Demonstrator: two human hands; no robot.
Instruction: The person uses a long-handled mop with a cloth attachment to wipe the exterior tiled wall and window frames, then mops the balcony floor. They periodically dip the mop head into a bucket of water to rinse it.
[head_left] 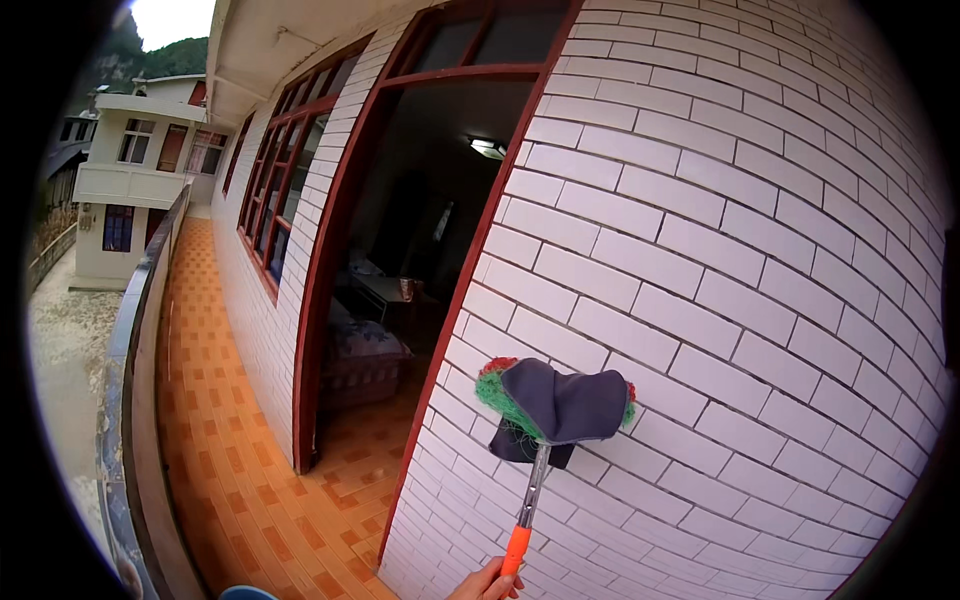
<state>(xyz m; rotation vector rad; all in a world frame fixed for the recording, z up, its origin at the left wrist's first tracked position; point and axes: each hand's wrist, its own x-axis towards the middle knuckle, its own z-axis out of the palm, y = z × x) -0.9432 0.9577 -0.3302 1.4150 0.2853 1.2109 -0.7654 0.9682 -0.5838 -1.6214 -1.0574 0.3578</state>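
A long-handled brush [528,500] stands out in front of the white tiled wall, its metal pole ending in an orange section. Dark grey cloth [570,400] is draped over the brush head, and a darker flap hangs below it. Green bristles [505,400] with red tips stick out at both ends of the head. My left hand [482,582] is closed around the orange part of the handle at the lower edge; only some of its fingers show. The brush head is against or close to the tiles; I cannot tell which. My right hand is out of view.
The tiled wall [700,250] fills the right side. A doorway with a red frame [345,240] opens into a dim room with a bed [365,355]. The orange tiled walkway [215,400] runs along a railing [140,330]. A blue rim [246,593] shows at the bottom.
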